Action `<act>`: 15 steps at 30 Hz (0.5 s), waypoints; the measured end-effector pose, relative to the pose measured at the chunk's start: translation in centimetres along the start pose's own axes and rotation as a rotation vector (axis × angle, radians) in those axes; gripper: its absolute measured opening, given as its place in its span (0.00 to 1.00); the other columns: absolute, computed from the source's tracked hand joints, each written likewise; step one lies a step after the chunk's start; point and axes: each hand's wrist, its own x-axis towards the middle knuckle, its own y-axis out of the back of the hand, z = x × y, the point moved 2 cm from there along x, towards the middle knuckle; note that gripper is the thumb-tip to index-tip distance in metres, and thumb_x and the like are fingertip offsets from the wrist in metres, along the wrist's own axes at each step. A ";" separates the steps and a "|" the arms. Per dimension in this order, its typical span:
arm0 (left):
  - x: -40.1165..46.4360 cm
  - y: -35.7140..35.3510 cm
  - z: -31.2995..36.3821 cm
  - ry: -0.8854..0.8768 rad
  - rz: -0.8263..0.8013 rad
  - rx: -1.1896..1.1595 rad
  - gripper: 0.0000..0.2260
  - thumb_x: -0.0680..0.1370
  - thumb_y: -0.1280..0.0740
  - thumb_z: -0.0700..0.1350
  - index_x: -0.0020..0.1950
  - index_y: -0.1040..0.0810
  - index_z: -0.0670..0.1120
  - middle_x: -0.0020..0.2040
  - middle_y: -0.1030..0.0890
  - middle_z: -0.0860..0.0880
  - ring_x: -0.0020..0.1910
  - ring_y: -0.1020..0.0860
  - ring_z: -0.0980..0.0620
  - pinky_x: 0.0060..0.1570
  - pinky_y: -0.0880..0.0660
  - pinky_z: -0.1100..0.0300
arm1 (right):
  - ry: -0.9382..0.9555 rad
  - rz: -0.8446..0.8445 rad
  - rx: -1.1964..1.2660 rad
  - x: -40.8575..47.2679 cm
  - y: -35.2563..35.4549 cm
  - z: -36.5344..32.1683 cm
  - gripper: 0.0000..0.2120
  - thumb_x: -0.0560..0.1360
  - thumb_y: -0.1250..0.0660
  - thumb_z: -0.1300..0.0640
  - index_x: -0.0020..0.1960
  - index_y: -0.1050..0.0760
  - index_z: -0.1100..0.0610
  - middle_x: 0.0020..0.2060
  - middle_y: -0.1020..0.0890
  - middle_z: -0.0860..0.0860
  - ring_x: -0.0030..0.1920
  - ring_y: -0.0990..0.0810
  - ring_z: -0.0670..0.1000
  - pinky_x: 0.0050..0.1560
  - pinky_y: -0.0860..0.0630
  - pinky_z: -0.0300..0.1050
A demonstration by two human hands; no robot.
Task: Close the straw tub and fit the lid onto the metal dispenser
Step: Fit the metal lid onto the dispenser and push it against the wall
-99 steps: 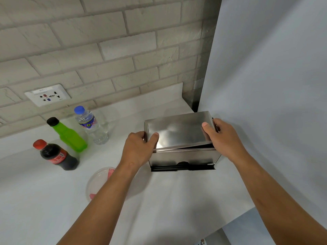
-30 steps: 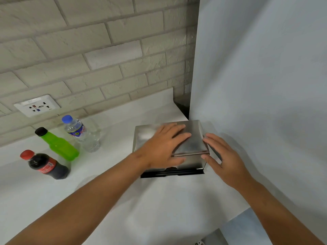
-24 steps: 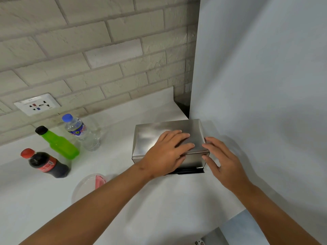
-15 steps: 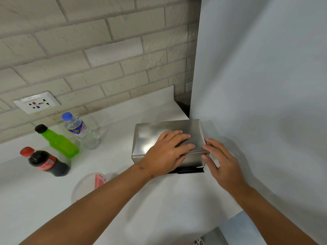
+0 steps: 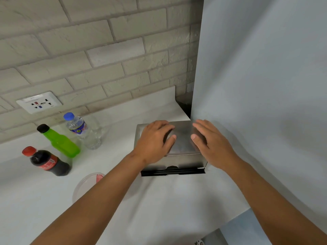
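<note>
The metal dispenser [image 5: 182, 160] stands on the white counter against the pale panel on the right. Its shiny metal lid [image 5: 182, 138] lies flat on top of it. A black slot runs along the dispenser's front bottom. My left hand [image 5: 154, 142] rests palm down on the lid's left half, fingers spread. On the lid's right half lies my right hand [image 5: 210, 142], also flat with its fingers apart. The clear round straw tub [image 5: 86, 184], with something pink inside, sits on the counter left of my left forearm, which hides part of it.
Three bottles stand at the left: a cola bottle [image 5: 47, 161], a green bottle [image 5: 60, 142] and a water bottle [image 5: 81, 131]. A wall socket [image 5: 39, 102] sits in the brick wall. The pale panel [image 5: 261, 85] bounds the right side. The counter's edge [image 5: 235, 218] runs at the lower right.
The lid came down from its tilted, held position onto the dispenser. My left hand slid to the lid's left half, and my right hand moved up from the side onto the lid's top.
</note>
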 end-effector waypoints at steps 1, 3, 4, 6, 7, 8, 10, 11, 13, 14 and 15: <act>-0.1 -0.1 -0.1 0.006 0.009 -0.002 0.17 0.83 0.33 0.49 0.71 0.20 0.45 0.69 0.20 0.43 0.70 0.25 0.44 0.73 0.33 0.48 | -0.023 -0.018 -0.005 0.3 -0.3 -0.3 0.26 0.85 0.44 0.44 0.79 0.33 0.53 0.81 0.35 0.47 0.81 0.40 0.47 0.79 0.37 0.50; -0.4 -0.3 -0.1 0.008 0.028 -0.035 0.16 0.84 0.34 0.46 0.70 0.19 0.44 0.68 0.19 0.43 0.69 0.25 0.44 0.72 0.33 0.49 | -0.038 -0.016 -0.009 0.5 -0.6 -0.7 0.24 0.85 0.44 0.47 0.79 0.32 0.55 0.80 0.33 0.48 0.80 0.38 0.50 0.79 0.36 0.53; -0.4 -0.3 -0.1 0.018 0.034 -0.069 0.15 0.84 0.35 0.44 0.69 0.19 0.43 0.68 0.19 0.42 0.68 0.24 0.43 0.72 0.32 0.50 | -0.037 -0.014 -0.021 0.5 -0.5 -0.8 0.24 0.85 0.43 0.48 0.79 0.32 0.55 0.80 0.32 0.49 0.80 0.36 0.51 0.79 0.36 0.53; -0.4 -0.1 -0.4 0.051 0.049 -0.124 0.14 0.83 0.35 0.40 0.67 0.18 0.41 0.67 0.18 0.42 0.68 0.23 0.43 0.70 0.32 0.56 | -0.032 -0.027 -0.072 0.7 -0.3 -1.0 0.24 0.85 0.43 0.48 0.78 0.32 0.55 0.79 0.31 0.50 0.79 0.35 0.53 0.78 0.36 0.55; -0.6 0.0 -0.6 0.061 0.058 -0.129 0.14 0.83 0.36 0.38 0.67 0.18 0.41 0.67 0.18 0.42 0.67 0.22 0.43 0.69 0.33 0.58 | -0.027 -0.042 -0.109 0.8 -0.2 -1.0 0.24 0.86 0.44 0.48 0.79 0.32 0.56 0.79 0.31 0.51 0.79 0.36 0.55 0.79 0.37 0.56; -0.9 0.1 -0.6 0.061 0.068 -0.124 0.14 0.83 0.35 0.37 0.66 0.17 0.40 0.66 0.17 0.42 0.67 0.22 0.42 0.69 0.32 0.58 | -0.021 -0.060 -0.149 0.9 -0.2 -1.0 0.24 0.86 0.44 0.49 0.79 0.32 0.56 0.79 0.31 0.52 0.80 0.37 0.57 0.79 0.38 0.57; -1.8 0.3 -0.8 0.050 0.096 -0.090 0.13 0.82 0.34 0.35 0.66 0.17 0.39 0.66 0.17 0.41 0.65 0.21 0.40 0.69 0.28 0.52 | -0.003 -0.090 -0.222 1.1 -0.1 -1.4 0.23 0.86 0.46 0.50 0.79 0.32 0.57 0.79 0.31 0.53 0.81 0.39 0.60 0.79 0.41 0.58; -2.4 0.3 -1.1 0.054 0.108 -0.070 0.14 0.82 0.34 0.35 0.66 0.17 0.39 0.66 0.17 0.40 0.65 0.21 0.39 0.70 0.27 0.47 | 0.015 -0.099 -0.251 1.2 -0.1 -1.7 0.23 0.87 0.46 0.50 0.78 0.32 0.57 0.79 0.31 0.53 0.80 0.38 0.62 0.79 0.41 0.58; -3.6 0.2 -2.2 0.074 0.135 -0.052 0.14 0.82 0.35 0.35 0.67 0.18 0.39 0.67 0.19 0.39 0.67 0.23 0.37 0.69 0.28 0.42 | 0.085 -0.107 -0.294 1.6 -0.3 -2.6 0.21 0.86 0.45 0.51 0.75 0.28 0.58 0.76 0.27 0.54 0.77 0.34 0.63 0.75 0.39 0.57; -4.3 0.1 -2.8 0.103 0.151 -0.078 0.15 0.83 0.37 0.36 0.68 0.19 0.38 0.70 0.21 0.40 0.70 0.25 0.38 0.71 0.29 0.44 | 0.126 -0.114 -0.307 1.9 -0.5 -3.2 0.20 0.86 0.44 0.52 0.73 0.26 0.59 0.75 0.25 0.54 0.75 0.32 0.64 0.74 0.38 0.57; -5.0 0.1 -3.5 0.163 0.163 -0.149 0.16 0.85 0.38 0.37 0.71 0.21 0.40 0.73 0.25 0.41 0.73 0.29 0.41 0.74 0.32 0.48 | 0.168 -0.126 -0.312 2.3 -1.0 -3.9 0.20 0.85 0.42 0.53 0.72 0.25 0.59 0.74 0.23 0.55 0.74 0.30 0.64 0.73 0.38 0.56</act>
